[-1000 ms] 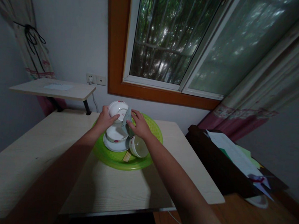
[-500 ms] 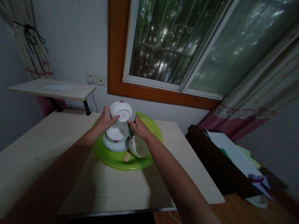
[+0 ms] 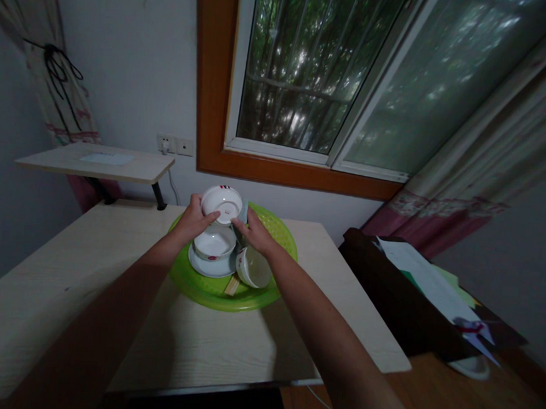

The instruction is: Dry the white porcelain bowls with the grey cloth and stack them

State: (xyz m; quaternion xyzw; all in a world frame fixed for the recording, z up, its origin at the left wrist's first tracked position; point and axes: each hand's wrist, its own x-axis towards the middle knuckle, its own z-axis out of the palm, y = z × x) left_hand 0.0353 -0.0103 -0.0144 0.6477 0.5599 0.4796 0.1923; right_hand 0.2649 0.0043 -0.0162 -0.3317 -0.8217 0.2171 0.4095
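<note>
Likely wiping: left hand (image 3: 193, 220) pinches tilted white bowl (image 3: 221, 201); right hand (image 3: 256, 231) pinches gray-green cloth (image 3: 243, 212) at its side. Next pass calls for steady left grip.

no readable text, mark (image 3: 228, 212) on bowl (image 3: 216, 198) too small

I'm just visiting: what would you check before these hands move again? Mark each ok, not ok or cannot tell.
1. Left hand grips the raised bowl: ok.
2. Right hand holds the cloth at that bowl's side: ok.
3. Lower bowl sits on the plate: ok.
4. Third bowl stands upright: not ok, it is tilted.
5. Wooden sticks lie inside the green tray: ok.
6. Raised bowl's inside is clean: cannot tell, its underside faces us.
</note>
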